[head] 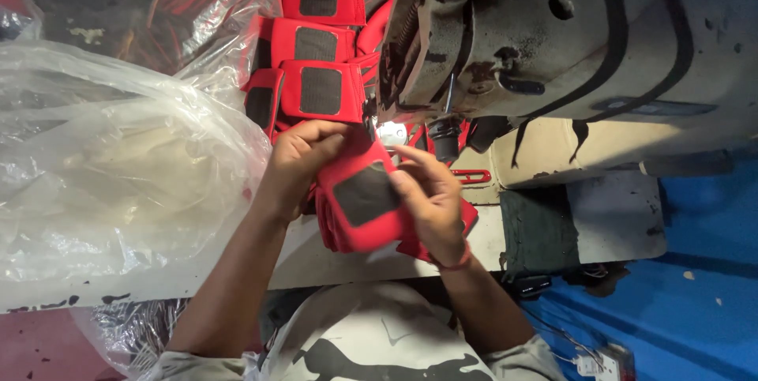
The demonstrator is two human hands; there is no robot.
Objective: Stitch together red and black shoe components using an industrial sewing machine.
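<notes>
Head view: left hand (pixel 296 161) and right hand (pixel 426 199) both have fingers closed on a red pad (pixel 359 203) with dark mesh patch, held at the sewing machine (pixel 505 41) needle. Finished-looking pads (pixel 320 89) pile behind on bench (pixel 347 262); stitching seemingly midway. Crinkled clear plastic bag (pixel 110 168) left.

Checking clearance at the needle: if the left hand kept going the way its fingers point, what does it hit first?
Judging loosely, the left hand points right along the top of the red piece with a dark mesh patch. It would probably meet the lit presser-foot area under the sewing machine head first. Depth is unclear.
</notes>
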